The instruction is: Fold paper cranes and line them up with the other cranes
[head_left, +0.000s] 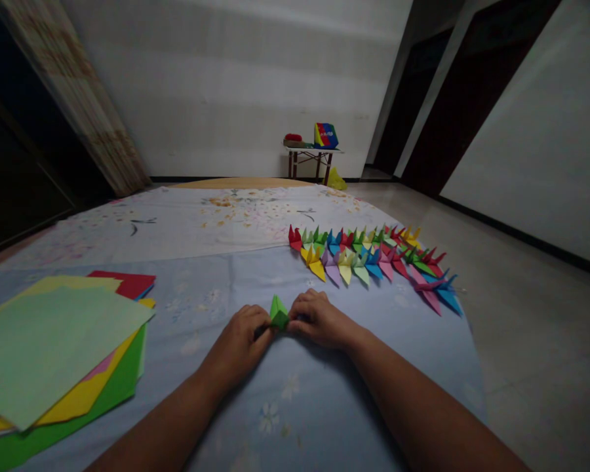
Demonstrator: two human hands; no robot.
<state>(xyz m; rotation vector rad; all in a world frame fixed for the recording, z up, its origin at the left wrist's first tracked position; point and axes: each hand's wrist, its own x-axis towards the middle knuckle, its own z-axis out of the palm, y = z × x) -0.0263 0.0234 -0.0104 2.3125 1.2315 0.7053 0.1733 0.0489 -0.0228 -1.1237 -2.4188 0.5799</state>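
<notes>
A small folded piece of green paper [278, 313] stands pointed end up over the blue floral cloth, between my two hands. My left hand [243, 334] pinches its left side with the fingers closed. On the other side, my right hand [319, 319] has thumb and fingers closed on its right edge. Several folded paper cranes [373, 259] in many colours stand in rows beyond my right hand. To the left lies a loose stack of coloured paper sheets [54, 347], pale green on top.
The round table [191, 262] bears a blue and a white floral cloth, its edge curving down at the right. Against the far wall stands a small side table [314, 151] with a colourful bag [326, 135] and a red item [293, 137].
</notes>
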